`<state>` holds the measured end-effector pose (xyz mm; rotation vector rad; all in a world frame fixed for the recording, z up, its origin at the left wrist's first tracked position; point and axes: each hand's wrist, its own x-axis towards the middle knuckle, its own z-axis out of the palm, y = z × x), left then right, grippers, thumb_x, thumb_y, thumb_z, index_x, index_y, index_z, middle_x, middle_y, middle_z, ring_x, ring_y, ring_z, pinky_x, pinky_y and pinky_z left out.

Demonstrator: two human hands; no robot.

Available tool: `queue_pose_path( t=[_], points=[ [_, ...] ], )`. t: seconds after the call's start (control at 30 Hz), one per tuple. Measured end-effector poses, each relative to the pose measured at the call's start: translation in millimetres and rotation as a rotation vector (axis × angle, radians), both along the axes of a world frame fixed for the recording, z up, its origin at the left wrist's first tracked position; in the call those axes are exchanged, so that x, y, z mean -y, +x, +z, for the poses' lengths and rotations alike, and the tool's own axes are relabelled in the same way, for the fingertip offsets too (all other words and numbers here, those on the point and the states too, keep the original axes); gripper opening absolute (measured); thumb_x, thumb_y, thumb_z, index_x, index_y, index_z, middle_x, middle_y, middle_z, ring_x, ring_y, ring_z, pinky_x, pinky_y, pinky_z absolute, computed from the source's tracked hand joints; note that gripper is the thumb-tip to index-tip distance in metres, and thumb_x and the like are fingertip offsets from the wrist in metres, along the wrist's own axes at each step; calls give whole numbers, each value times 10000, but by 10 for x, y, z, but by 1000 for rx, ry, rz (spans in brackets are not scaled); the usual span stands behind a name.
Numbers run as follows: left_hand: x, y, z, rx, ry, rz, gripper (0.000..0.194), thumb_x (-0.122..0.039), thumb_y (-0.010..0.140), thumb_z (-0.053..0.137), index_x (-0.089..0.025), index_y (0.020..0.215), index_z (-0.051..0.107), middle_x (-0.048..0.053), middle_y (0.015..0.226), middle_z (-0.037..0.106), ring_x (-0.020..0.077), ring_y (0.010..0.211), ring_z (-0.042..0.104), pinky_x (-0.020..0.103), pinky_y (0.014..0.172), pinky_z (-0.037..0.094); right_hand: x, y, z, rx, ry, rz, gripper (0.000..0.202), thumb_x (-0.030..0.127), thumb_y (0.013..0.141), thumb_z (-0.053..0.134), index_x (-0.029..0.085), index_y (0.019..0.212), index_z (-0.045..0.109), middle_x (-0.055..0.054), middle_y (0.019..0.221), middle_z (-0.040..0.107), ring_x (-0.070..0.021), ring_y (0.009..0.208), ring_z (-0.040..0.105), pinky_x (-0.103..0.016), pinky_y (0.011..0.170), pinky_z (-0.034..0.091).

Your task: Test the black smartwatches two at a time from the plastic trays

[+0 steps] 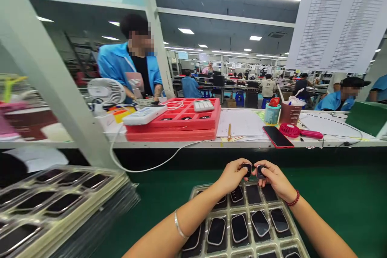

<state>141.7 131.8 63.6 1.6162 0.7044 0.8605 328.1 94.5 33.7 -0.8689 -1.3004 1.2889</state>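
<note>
My left hand [233,176] pinches a smartwatch case [248,168], a small rounded square with a dark face. My right hand [274,178] grips a second smartwatch case [260,172], its thumb lying across the front. The two cases are close together, side by side, above the far edge of a clear plastic tray [269,206]. Inside that tray, dark-faced watch cases such as this one [239,228] lie in separate compartments, some tilted. At least one far compartment shows only a dark bottom. My left forearm covers part of the tray's left side.
A stack of similar trays [104,205] stands on the green work surface [160,201] at left. On the shelf above are a red foam holder [172,134], a phone [277,137], a pink handheld fan [289,130] and a cup [272,113]. A white cable [157,166] hangs down. A person in blue [116,62] stands opposite.
</note>
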Motion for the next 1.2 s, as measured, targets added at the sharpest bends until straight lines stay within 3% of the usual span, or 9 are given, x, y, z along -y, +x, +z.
queue_pose_path(
  t=[0.37,0.6,0.73,1.0,1.2],
  points=[
    [19,-34,54,-108,-12,59,273,-259,765,515,-125,986,600,56,828,633,142,691,597,237,595,473,-17,-41,5,-19,-2,18,363,431,812,632,151,1039,585,-67,903,681,-93,544,624,-178,473,465],
    [1,-45,73,-105,15,65,362,-245,674,615,-112,1008,574,52,827,632,138,710,571,262,665,476,-41,-45,-16,-45,17,26,384,221,721,596,166,1099,555,-45,965,654,-97,614,637,-180,490,486],
    [-25,-51,51,-91,2,67,379,-279,676,612,-107,1010,563,45,788,618,137,684,547,273,658,461,-55,-48,-37,-42,24,22,419,195,711,565,172,1129,541,-57,998,653,-103,642,647,-202,524,515],
    [-54,-58,-7,-148,24,79,474,-245,634,586,-112,1085,533,89,902,642,200,866,597,306,744,452,-64,-59,-34,-62,-2,17,514,159,633,553,180,1145,520,-58,1045,638,-108,660,647,-206,528,510],
    [-56,-57,-17,-121,-20,57,591,-203,616,594,-135,1187,462,72,929,639,193,899,600,302,785,447,-44,-64,-24,-51,0,3,590,143,633,581,192,1212,478,-56,1058,624,-100,667,626,-208,535,498]
  ],
)
